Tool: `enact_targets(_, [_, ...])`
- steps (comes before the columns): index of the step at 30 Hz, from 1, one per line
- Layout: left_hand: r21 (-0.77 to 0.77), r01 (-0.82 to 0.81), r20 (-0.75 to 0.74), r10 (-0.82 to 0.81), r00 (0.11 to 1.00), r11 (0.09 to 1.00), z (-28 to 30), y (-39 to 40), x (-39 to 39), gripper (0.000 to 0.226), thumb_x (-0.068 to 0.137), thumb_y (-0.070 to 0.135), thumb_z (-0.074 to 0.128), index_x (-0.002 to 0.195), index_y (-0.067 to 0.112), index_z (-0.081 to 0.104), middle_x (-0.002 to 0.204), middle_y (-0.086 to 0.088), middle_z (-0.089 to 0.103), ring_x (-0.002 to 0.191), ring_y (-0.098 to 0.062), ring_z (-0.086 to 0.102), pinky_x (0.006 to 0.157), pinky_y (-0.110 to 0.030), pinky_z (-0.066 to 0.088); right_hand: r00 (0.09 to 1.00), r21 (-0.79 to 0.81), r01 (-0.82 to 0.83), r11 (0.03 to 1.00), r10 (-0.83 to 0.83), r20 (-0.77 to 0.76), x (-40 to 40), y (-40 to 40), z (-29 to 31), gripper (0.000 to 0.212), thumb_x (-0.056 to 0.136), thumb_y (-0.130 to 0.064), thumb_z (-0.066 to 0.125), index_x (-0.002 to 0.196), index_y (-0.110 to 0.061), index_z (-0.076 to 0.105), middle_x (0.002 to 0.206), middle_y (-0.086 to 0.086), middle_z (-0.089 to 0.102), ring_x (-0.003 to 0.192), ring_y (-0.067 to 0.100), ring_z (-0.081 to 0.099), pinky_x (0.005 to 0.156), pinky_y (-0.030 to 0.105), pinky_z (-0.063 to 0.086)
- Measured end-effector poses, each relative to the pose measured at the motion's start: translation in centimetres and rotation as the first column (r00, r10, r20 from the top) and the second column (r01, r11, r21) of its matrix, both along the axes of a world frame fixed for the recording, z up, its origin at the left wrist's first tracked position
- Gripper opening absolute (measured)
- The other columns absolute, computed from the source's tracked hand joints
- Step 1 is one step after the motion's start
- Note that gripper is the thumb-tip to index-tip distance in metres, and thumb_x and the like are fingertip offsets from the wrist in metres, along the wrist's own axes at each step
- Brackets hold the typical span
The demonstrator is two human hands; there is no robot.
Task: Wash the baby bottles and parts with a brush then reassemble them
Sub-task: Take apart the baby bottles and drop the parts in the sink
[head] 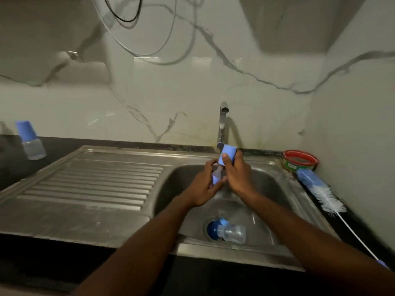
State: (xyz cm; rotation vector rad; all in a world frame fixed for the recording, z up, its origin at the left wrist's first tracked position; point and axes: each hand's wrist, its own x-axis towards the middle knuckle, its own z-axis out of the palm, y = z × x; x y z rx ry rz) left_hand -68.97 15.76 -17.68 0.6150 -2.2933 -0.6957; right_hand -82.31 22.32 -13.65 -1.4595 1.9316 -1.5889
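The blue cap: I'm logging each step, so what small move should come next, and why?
Probably lift the blue cap clear of the bottle. The right hand grips the cap, the left hand holds the bottle over the sink, and the brush lies unused.

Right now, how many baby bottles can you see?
3: one capped bottle standing on the left counter, one bottle lying in the sink by the drain, one held in both hands. Others may be hidden.

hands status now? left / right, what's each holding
Left hand: gripping the bottle over the sink.
Right hand: gripping the blue cap at the bottle's top.
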Motion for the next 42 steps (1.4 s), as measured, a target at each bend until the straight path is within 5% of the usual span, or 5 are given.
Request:
enact_targets(6, [-0.020,-0.163,0.255,0.162,0.953,0.986,-2.2,-3.5,-0.1,0.032,0.100,0.040,0.059,0.118,0.013,0.057,0.111,-0.005,0.067,0.098,-0.017,0.065,0.090,-0.037,0.053,0.940,0.412,0.030,0.911,0.115,-0.321,-5.4,0.0,-4.9,0.042,0.098,-0.040,0.061,0.127,-0.010,0.059,0.119,0.009,0.067,0.106,0.023,0.064,0.089,0.033,0.048])
enact_targets(11, [-0.057,-0.149,0.195,0.158,0.968,0.987,-1.8,-3.6,-1.1,0.036,0.093,0.037,0.070,0.121,0.015,0.064,0.113,-0.001,0.070,0.101,-0.015,0.065,0.094,-0.034,0.052,0.855,0.792,0.005,0.611,0.408,-0.320,-7.2,0.1,-5.7,0.029,0.091,-0.038,0.070,0.086,-0.009,0.071,0.066,-0.005,0.064,0.054,0.007,0.055,0.051,0.017,0.045])
enact_targets(29, [-0.161,-0.129,0.283,0.171,0.944,0.978,-1.8,-3.3,-1.6,0.053,0.075,0.044,0.087,0.119,0.029,0.063,0.108,0.010,0.060,0.092,-0.006,0.057,0.081,-0.021,0.048,0.856,0.887,0.032,0.460,0.445,-0.262,-6.5,0.2,-5.6,0.036,0.094,-0.039,0.069,0.116,-0.010,0.066,0.105,0.004,0.072,0.081,0.012,0.069,0.059,0.022,0.055])
enact_targets(37, [-0.177,-0.040,0.199,0.075,0.977,0.983,-1.3,-2.7,-1.7,0.033,0.083,0.042,0.081,0.110,0.027,0.071,0.103,0.014,0.065,0.086,0.000,0.058,0.077,-0.012,0.046,0.798,0.647,-0.246,0.721,0.530,-0.286,-6.7,0.4,-4.9,0.080,0.074,-0.051,0.084,0.142,-0.029,0.048,0.137,-0.009,0.055,0.118,0.010,0.055,0.101,0.032,0.047])
enact_targets(42, [-0.114,-0.004,0.013,0.006,1.000,0.993,-1.6,-2.6,-2.0,0.035,0.084,0.051,0.076,0.108,0.026,0.073,0.099,0.013,0.072,0.092,0.001,0.066,0.082,-0.020,0.054,0.821,0.471,-0.321,0.821,0.490,-0.295,-5.8,0.4,-4.7,0.049,0.077,-0.047,0.078,0.122,-0.031,0.064,0.108,-0.009,0.072,0.096,0.006,0.068,0.090,0.037,0.057])
